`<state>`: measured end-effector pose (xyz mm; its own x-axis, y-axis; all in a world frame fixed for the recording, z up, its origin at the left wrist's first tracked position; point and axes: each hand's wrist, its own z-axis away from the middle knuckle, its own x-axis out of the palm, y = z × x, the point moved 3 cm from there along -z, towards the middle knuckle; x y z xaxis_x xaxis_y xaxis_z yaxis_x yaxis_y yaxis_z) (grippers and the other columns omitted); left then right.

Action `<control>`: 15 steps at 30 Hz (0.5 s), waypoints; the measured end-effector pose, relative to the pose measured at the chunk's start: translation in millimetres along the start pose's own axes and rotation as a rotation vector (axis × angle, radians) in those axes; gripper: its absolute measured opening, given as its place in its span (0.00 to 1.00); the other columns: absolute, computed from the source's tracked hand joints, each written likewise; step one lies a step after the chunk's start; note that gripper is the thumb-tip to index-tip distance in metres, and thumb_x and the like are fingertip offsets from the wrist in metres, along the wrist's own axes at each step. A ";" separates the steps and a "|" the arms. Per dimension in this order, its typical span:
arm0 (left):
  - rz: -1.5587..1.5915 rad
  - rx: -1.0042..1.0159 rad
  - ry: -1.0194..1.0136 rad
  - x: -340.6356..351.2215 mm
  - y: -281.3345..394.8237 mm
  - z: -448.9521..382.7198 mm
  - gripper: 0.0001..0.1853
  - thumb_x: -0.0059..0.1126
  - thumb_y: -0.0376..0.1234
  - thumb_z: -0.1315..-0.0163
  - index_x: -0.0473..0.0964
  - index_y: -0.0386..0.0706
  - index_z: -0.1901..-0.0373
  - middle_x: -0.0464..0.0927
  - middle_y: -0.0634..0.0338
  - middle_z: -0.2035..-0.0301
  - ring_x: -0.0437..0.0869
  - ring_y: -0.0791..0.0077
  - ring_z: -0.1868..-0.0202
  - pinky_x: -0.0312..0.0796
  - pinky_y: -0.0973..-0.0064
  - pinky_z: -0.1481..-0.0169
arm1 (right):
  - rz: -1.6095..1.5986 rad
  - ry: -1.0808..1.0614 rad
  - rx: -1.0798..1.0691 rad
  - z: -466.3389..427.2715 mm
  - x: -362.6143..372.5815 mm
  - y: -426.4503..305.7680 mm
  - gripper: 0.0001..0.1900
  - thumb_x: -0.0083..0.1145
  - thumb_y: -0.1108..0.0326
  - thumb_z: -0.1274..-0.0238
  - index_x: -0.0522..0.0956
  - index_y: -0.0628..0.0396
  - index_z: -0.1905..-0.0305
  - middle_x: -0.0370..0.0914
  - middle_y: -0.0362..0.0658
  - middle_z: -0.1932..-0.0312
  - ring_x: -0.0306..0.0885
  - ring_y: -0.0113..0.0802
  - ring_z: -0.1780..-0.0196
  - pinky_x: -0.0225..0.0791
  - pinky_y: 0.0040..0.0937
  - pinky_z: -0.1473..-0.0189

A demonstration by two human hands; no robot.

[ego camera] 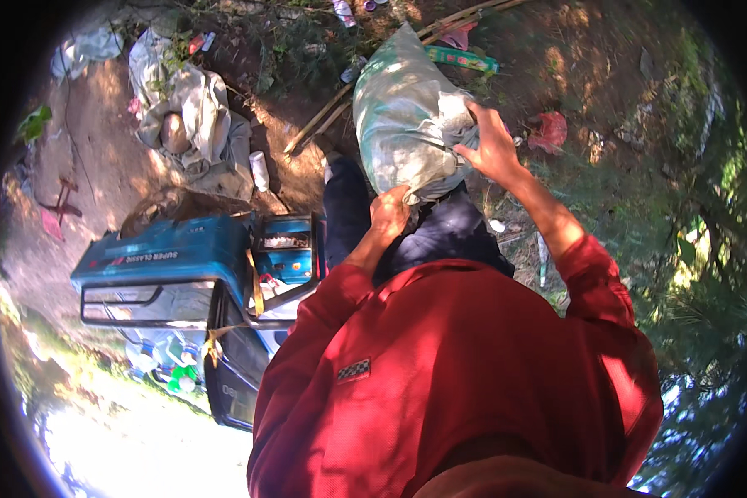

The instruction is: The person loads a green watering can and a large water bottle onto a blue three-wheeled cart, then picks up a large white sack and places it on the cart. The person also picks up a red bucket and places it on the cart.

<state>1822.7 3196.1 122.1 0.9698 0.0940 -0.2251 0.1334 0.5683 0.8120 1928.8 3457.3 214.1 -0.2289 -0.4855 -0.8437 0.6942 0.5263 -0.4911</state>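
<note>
A full, pale green-white woven sack (389,118) leans in front of my legs, its pointed corner away from me. My left hand (390,215) grips the gathered cloth at the sack's near end. Around the bunched fabric on the sack's right side curls my right hand (493,140), thumb and fingers spread over the folds. What fills the sack is hidden.
Left of my legs stands a blue three-wheeler cargo vehicle (162,252) with a windscreen frame. Beyond it lies a crumpled pale sack (193,118) with a rounded brown object. A white cylinder (259,171), bamboo poles (327,118), a green wrapper (464,58) and red plastic (546,132) litter the dirt.
</note>
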 end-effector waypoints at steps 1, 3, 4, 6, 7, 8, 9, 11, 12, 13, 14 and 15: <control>-0.068 0.108 0.089 1.0 5.4 4.6 0.19 0.53 0.23 0.48 0.82 0.43 0.54 0.84 0.46 0.62 0.86 0.45 0.58 0.79 0.59 0.54 | -0.017 -0.069 0.036 -9.2 7.7 8.6 0.39 0.78 0.61 0.51 0.70 0.54 0.34 0.77 0.50 0.50 0.78 0.47 0.52 0.76 0.43 0.49; 0.049 0.114 0.172 10.1 11.2 16.0 0.19 0.50 0.23 0.48 0.83 0.40 0.55 0.83 0.50 0.62 0.85 0.47 0.59 0.78 0.63 0.53 | -0.050 -0.172 0.073 -31.7 17.8 26.4 0.41 0.79 0.59 0.54 0.70 0.54 0.34 0.77 0.50 0.51 0.78 0.48 0.52 0.74 0.44 0.48; 0.107 0.084 0.229 16.6 14.5 20.4 0.20 0.49 0.22 0.47 0.83 0.39 0.54 0.83 0.48 0.61 0.85 0.47 0.57 0.77 0.63 0.51 | -0.063 -0.212 0.089 -41.6 15.5 37.1 0.41 0.80 0.58 0.55 0.70 0.53 0.34 0.77 0.49 0.52 0.78 0.49 0.52 0.74 0.45 0.48; 0.210 0.016 0.276 33.6 21.4 28.0 0.21 0.47 0.21 0.47 0.82 0.37 0.52 0.84 0.46 0.59 0.86 0.49 0.54 0.77 0.65 0.47 | -0.131 -0.093 -0.185 -62.7 6.1 43.8 0.35 0.79 0.60 0.57 0.75 0.54 0.41 0.76 0.47 0.58 0.77 0.50 0.54 0.72 0.48 0.52; 0.275 -0.046 0.343 40.0 23.4 29.7 0.22 0.46 0.20 0.46 0.82 0.36 0.51 0.84 0.45 0.58 0.86 0.51 0.53 0.76 0.66 0.45 | -0.027 -0.229 -0.224 -70.7 5.3 49.3 0.31 0.78 0.62 0.57 0.76 0.55 0.45 0.78 0.48 0.57 0.78 0.51 0.51 0.72 0.47 0.49; 0.579 -0.101 0.336 52.1 26.0 29.8 0.17 0.50 0.24 0.36 0.80 0.35 0.47 0.85 0.49 0.54 0.85 0.59 0.50 0.74 0.67 0.40 | 0.067 -0.351 -0.312 -77.6 4.6 52.3 0.27 0.77 0.63 0.57 0.77 0.56 0.50 0.79 0.48 0.55 0.78 0.52 0.49 0.73 0.46 0.47; 0.899 -0.219 0.357 63.3 26.8 26.8 0.14 0.53 0.27 0.26 0.79 0.34 0.44 0.85 0.53 0.49 0.83 0.67 0.46 0.72 0.69 0.35 | 0.179 -0.461 -0.390 -86.5 9.8 51.8 0.23 0.75 0.64 0.57 0.79 0.57 0.54 0.80 0.48 0.53 0.78 0.53 0.46 0.73 0.45 0.44; 0.632 -0.182 0.383 70.5 33.4 18.5 0.14 0.53 0.33 0.23 0.79 0.34 0.44 0.85 0.54 0.50 0.83 0.67 0.46 0.71 0.69 0.35 | -0.088 -0.564 -0.578 -91.1 17.8 42.3 0.14 0.72 0.68 0.56 0.80 0.59 0.63 0.80 0.49 0.55 0.78 0.51 0.47 0.73 0.45 0.46; 0.640 -0.224 0.372 72.9 31.7 10.0 0.16 0.50 0.36 0.22 0.80 0.34 0.45 0.85 0.54 0.50 0.83 0.67 0.47 0.72 0.69 0.37 | -0.197 -0.555 -0.679 -89.7 24.2 35.4 0.12 0.71 0.68 0.53 0.80 0.59 0.64 0.80 0.49 0.55 0.79 0.51 0.48 0.74 0.45 0.46; 0.699 -0.191 0.335 75.4 32.4 3.4 0.19 0.47 0.40 0.20 0.80 0.35 0.46 0.86 0.55 0.51 0.83 0.67 0.48 0.73 0.68 0.38 | -0.291 -0.568 -0.752 -83.2 29.3 30.9 0.10 0.69 0.68 0.50 0.80 0.60 0.65 0.80 0.50 0.55 0.79 0.51 0.48 0.74 0.45 0.47; 0.550 -0.380 0.234 78.0 25.6 -4.4 0.25 0.43 0.47 0.19 0.81 0.33 0.50 0.86 0.53 0.54 0.85 0.64 0.53 0.74 0.68 0.43 | -0.387 -0.613 -0.766 -74.2 37.1 26.9 0.10 0.68 0.69 0.48 0.79 0.61 0.63 0.80 0.50 0.55 0.80 0.52 0.49 0.74 0.45 0.47; 0.745 -0.450 0.259 82.8 24.2 -10.6 0.25 0.44 0.47 0.20 0.81 0.33 0.52 0.86 0.52 0.57 0.85 0.64 0.56 0.74 0.67 0.46 | -0.452 -0.646 -0.748 -64.7 45.3 24.0 0.09 0.67 0.70 0.45 0.79 0.62 0.61 0.81 0.51 0.55 0.80 0.53 0.49 0.74 0.44 0.48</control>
<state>1904.1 3226.2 117.4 0.6895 0.7150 0.1160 -0.6551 0.5473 0.5209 1890.9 3493.1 150.1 0.1951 -0.9018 -0.3856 -0.0061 0.3921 -0.9199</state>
